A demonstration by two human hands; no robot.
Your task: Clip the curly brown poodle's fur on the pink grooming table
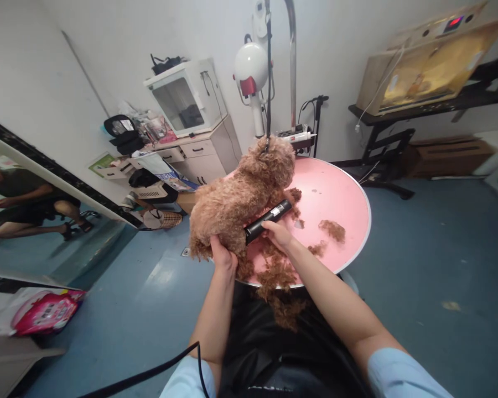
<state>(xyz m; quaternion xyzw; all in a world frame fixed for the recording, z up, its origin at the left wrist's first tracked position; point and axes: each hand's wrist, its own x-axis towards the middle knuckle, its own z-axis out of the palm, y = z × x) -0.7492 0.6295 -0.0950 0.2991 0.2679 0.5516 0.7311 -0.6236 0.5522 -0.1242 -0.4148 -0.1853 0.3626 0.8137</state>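
Note:
A curly brown dog [228, 207] stands on a round pink grooming table [348, 215], facing away to the right. A black strap [269, 77] runs down to its neck from above. My right hand [277, 235] is closed around a black hair clipper [269, 220], whose head end rests against the dog's rear side. My left hand [223, 257] grips the dog's hindquarters, the fingers partly hidden in the fur. Loose clumps of cut fur [278, 273] lie on the table below my right hand and spill over its near edge onto my black apron [274, 342].
A metal post [292, 66] rises behind the table, near a white dryer [251, 69]. White cabinets [199, 157] stand at the back left. On the right, a lit wooden box [423, 77] sits on a black stand. A mirror [45, 221] at left reflects a seated person.

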